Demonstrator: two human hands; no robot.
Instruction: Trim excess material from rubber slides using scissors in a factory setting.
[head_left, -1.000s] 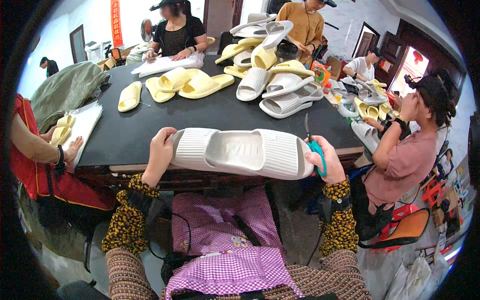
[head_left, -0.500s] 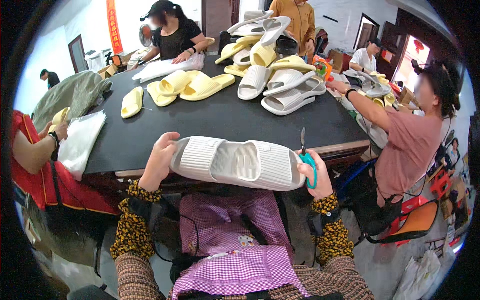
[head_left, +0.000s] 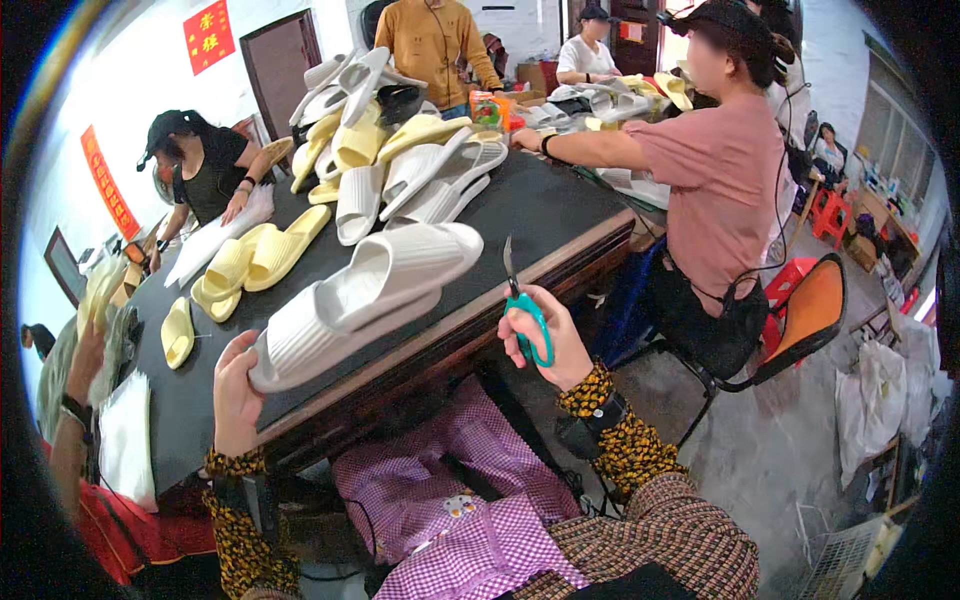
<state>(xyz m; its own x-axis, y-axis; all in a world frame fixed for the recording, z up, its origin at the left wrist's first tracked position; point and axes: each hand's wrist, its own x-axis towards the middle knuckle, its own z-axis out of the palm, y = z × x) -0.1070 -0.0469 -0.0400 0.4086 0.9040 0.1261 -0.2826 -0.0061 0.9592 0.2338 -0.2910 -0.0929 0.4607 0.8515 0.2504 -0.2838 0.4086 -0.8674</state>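
My left hand grips the near end of a pale grey pair of slide slippers, ribbed across the straps. They overlap and tilt up to the right, above the table's front edge. My right hand is closed around small scissors with teal handles. The dark, curved blades point upward, apart from the slippers. Whether the two slippers are joined is hidden by their overlap.
A heap of grey and yellow slippers lies on the dark table. Several yellow slippers and clear plastic bags lie to the left. A co-worker in pink stands at the right, by an orange chair.
The slippers have swung from level to tilted, their right end rising out of my right hand. My right hand has moved left with the scissors. The view has turned right.
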